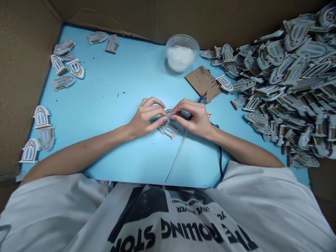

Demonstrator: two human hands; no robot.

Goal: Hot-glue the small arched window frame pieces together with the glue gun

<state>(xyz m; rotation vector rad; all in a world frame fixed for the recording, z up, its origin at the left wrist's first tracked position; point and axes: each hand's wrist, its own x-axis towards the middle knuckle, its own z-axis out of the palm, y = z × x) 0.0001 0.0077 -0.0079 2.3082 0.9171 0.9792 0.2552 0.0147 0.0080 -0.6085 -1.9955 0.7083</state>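
Observation:
At the middle of the blue table, my left hand (148, 117) and my right hand (194, 117) meet with fingertips pinched. Between them they hold a small, translucent whitish piece (170, 114). Just beneath lies an arched miniature window (169, 131), white with brown trim, partly covered by my fingers. A blue glue gun (202, 99) lies behind my right hand, which hides most of its body. From under that hand a clear glue stick (176, 158) runs toward the table's front edge.
A clear plastic tub (182, 43) of white material stands at the back. Beside it is a torn cardboard piece (201, 80). A large heap of miniature windows (288, 84) fills the right side; several more lie at left. Cardboard walls (118, 17) surround the table. A black cord (220, 162) hangs near my right forearm.

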